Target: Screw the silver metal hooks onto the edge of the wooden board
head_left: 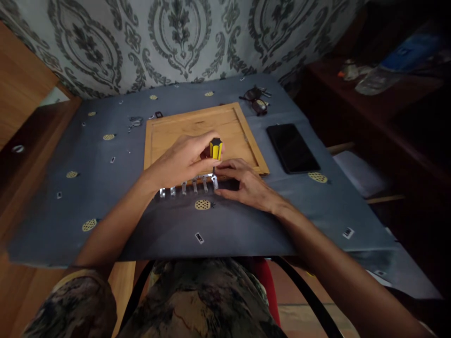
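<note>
My left hand (185, 157) is closed round the yellow and black handle of a screwdriver (216, 149), held upright. Its tip points down at the right end of a metal hook rack (195, 185) along the near edge of a framed wooden board (190, 126). My right hand (243, 180) has its thumb and fingers at the rack's last hook, pinching or steadying that end. Several shiny hooks hang from the rack towards me. Whether a screw sits under the tip is too small to tell.
A black phone (293, 148) lies right of the board. Sunglasses (255, 99) and small metal pieces (135, 122) lie behind it on the patterned blue tablecloth (158, 234). A plastic bottle (394, 65) rests on the dark furniture at right. A patterned curtain (179, 37) hangs behind.
</note>
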A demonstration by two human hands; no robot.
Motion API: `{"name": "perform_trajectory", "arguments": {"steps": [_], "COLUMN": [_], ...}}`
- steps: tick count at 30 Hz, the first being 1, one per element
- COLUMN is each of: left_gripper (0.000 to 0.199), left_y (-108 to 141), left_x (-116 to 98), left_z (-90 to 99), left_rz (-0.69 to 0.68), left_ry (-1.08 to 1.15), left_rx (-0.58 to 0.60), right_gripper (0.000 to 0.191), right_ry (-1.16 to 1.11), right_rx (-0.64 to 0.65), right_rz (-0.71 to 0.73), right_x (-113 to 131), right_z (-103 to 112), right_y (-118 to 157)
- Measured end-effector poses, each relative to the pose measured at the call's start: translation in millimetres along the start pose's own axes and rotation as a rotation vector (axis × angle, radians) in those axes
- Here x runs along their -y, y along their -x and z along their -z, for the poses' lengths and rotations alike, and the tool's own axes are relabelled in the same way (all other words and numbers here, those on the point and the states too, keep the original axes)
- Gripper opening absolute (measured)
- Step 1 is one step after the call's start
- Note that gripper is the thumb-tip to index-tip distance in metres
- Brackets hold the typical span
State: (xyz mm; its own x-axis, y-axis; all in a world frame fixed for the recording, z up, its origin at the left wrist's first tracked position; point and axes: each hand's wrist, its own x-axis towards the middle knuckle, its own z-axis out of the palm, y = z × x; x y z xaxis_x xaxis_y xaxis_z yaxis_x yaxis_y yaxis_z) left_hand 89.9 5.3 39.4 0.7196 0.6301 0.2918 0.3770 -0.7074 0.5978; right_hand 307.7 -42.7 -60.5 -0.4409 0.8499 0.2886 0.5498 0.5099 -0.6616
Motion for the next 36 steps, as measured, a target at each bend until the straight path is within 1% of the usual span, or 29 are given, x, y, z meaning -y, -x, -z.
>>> {"name": "perform_trajectory", "arguments": {"steps": [3,13,21,24,27,30,33,36], "left_gripper": [0.012,0.011,0.013,0.011,0.012,0.013,0.016,0.018], "left_y": [0,1,1,1,1,2,3,4], "left_x": [-1,-1,-2,-6,-15,-20,-14,4], "left_z": [1.7,1.7,1.1,1.5,4.7,9.1,12.6,16.6], "left_rz": [-0.004,0.023,0.027,0.003,-0.007,0.03,0.054,0.056], "left_ry": [0.023,0.049,0.063,0.12,0.209,0.209,0.178,0.141], "left_rx": [0.055,0.057,0.038,-0.015,-0.151,-0.256,-0.273,-0.264], "right_gripper": [0.041,0.044,0.04,0.037,0.038,0.044,0.048,0.048], "right_ry": [-0.004,0.002,0.007,0.011,0.017,0.014,-0.021,-0.069], "right_rx": [-0.002,-0.004,0.005,0.004,0.005,-0.001,-0.01,-0.041], "right_rz": [0.004,0.008,0.008,0.006,0.006,0.009,0.013,-0.004], "right_x": [-2,-2,-2,-2,-3,-4,-5,-4], "right_z": [-1,-1,0,0,-1,-2,-1,1], "right_y": [0,1,0,0,1,1,2,1]}}
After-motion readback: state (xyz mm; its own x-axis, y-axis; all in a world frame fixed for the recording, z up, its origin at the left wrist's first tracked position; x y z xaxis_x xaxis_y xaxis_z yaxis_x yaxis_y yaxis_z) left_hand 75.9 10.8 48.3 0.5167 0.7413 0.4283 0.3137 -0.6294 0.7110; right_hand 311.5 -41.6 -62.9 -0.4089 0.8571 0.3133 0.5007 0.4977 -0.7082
